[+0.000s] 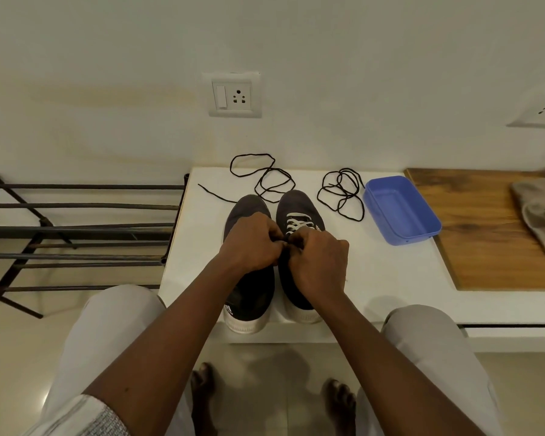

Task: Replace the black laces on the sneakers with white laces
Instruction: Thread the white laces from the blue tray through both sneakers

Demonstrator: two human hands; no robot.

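I see a white table (375, 272) against a pale wall. Two dark sneakers stand side by side at its near edge, toes toward the far edge. The right sneaker (293, 199) carries a white lace (298, 223) crossed through its front eyelets. My left grip (249, 243) and right grip (318, 262) meet over its upper eyelets, fingers curled, pinching that lace. The left grip hides the lacing of the left sneaker (247, 206). Two loose black laces (340, 193) lie along the far edge. A blue tray (400, 209) sits at the table's right side, touching a wooden board (491, 228).
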